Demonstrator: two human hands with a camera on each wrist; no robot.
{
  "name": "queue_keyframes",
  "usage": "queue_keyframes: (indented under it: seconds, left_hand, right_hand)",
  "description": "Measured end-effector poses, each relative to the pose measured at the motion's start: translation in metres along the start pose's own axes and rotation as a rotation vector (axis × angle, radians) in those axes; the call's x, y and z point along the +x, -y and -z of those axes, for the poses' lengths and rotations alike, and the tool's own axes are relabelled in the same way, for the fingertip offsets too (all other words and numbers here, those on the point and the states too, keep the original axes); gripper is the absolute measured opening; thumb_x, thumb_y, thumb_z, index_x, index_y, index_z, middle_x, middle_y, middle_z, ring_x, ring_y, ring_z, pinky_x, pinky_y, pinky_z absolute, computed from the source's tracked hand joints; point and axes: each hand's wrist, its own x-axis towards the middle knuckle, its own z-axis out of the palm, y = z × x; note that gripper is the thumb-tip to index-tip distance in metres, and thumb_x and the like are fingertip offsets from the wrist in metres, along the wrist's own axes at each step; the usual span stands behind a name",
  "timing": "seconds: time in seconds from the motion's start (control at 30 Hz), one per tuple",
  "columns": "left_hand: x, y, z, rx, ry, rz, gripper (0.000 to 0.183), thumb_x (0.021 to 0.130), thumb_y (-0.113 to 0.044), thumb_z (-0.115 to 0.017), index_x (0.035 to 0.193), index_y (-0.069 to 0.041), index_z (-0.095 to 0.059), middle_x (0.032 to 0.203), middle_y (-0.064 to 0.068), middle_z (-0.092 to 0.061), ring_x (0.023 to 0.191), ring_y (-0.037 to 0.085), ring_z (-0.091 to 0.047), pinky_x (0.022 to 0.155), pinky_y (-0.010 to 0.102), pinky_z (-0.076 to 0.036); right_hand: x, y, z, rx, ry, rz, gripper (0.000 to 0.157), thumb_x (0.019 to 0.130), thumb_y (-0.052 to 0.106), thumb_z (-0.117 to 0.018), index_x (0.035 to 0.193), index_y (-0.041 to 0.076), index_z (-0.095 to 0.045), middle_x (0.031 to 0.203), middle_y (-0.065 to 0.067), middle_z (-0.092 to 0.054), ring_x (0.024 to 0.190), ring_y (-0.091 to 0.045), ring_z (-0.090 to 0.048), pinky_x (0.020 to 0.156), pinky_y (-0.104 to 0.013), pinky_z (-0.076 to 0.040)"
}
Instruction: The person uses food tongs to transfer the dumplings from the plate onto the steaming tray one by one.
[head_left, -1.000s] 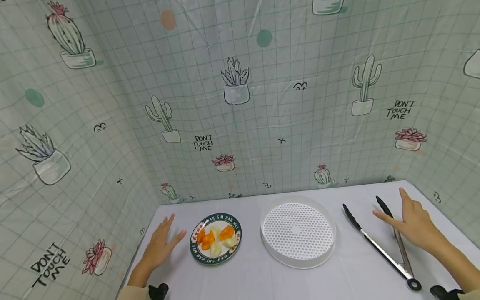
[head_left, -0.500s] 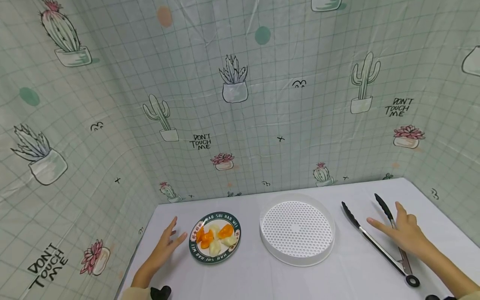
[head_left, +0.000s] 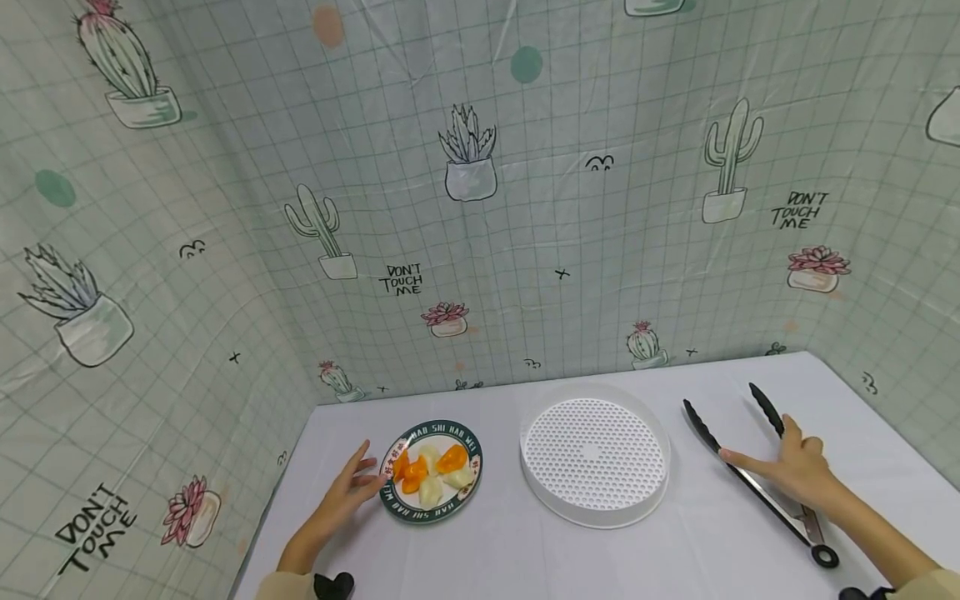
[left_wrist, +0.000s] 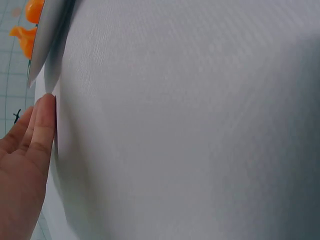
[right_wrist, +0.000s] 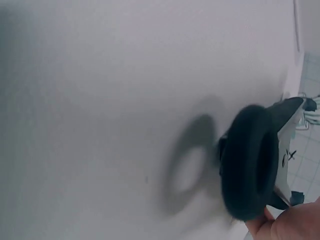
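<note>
Tongs (head_left: 772, 507), long axis pointed away-left, straddled by nearer right hand (head_left: 802, 472), no grip seen; left hand (head_left: 347, 494) unclenched near plate (head_left: 432, 517).

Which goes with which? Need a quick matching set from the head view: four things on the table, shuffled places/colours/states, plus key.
Things
1. tongs
2. plate
3. perforated tray
4. orange pieces

Descriptions
A. all white, between two of the other listed things
B. dark green rim with lettering
C. lying among pale pieces
D. silver and black, arms spread apart

Pairs: 1-D, 2-B, 3-A, 4-C
</note>
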Motion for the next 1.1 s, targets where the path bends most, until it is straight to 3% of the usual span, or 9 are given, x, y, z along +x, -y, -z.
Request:
queue_keyframes:
  seconds: [0.2, 0.5, 0.67, 0.9, 1.1]
  left_hand:
    - [0.002, 0.001, -0.004, 0.007, 0.018, -0.038, 0.073, 0.096, -0.022, -0.065, 0.155, 0.000, -0.028, 0.141, 0.029, -0.048, 0.112, 0.033, -0.054, 0.098, 0.052, -0.050]
    - [0.003, 0.003, -0.003, 0.001, 0.036, -0.070, 0.061, 0.098, -0.009, -0.061, 0.152, 0.003, -0.035, 0.139, 0.031, -0.049, 0.107, 0.029, -0.054, 0.098, 0.047, -0.051]
    - [0.003, 0.004, -0.002, 0.005, 0.063, -0.080, 0.056, 0.099, -0.007, -0.059, 0.150, 0.004, -0.038, 0.141, 0.031, -0.048, 0.101, 0.024, -0.054, 0.099, 0.045, -0.051]
    - [0.007, 0.006, 0.002, -0.007, 0.109, -0.035, 0.052, 0.098, -0.004, -0.058, 0.148, 0.002, -0.043, 0.142, 0.028, -0.048, 0.097, 0.022, -0.055, 0.091, 0.037, -0.055]
    - [0.009, 0.008, 0.008, -0.066, 0.180, -0.038, 0.055, 0.098, -0.002, -0.058, 0.149, 0.004, -0.040, 0.145, 0.032, -0.042, 0.098, 0.023, -0.058, 0.089, 0.030, -0.056]
  right_hand:
    - [-0.004, 0.004, -0.002, -0.020, 0.004, -0.053, 0.137, 0.081, 0.065, -0.069, 0.144, -0.020, 0.017, 0.110, -0.052, -0.013, 0.088, -0.057, -0.039, 0.066, -0.061, -0.048]
    - [-0.003, 0.004, -0.006, 0.004, 0.044, -0.082, 0.141, 0.079, 0.066, -0.071, 0.143, -0.014, 0.025, 0.109, -0.053, -0.010, 0.079, -0.050, -0.043, 0.057, -0.056, -0.052]
    - [-0.004, 0.002, -0.007, -0.018, 0.040, -0.059, 0.143, 0.077, 0.063, -0.075, 0.142, -0.017, 0.026, 0.108, -0.054, -0.012, 0.080, -0.053, -0.042, 0.059, -0.060, -0.051]
    - [-0.004, -0.003, -0.008, -0.111, 0.003, 0.044, 0.141, 0.078, 0.058, -0.077, 0.139, -0.022, 0.023, 0.105, -0.058, -0.023, 0.084, -0.065, -0.044, 0.068, -0.069, -0.048]
    - [-0.002, -0.007, -0.010, -0.159, -0.004, 0.089, 0.140, 0.080, 0.055, -0.077, 0.136, -0.026, 0.022, 0.103, -0.062, -0.032, 0.079, -0.064, -0.054, 0.061, -0.060, -0.053]
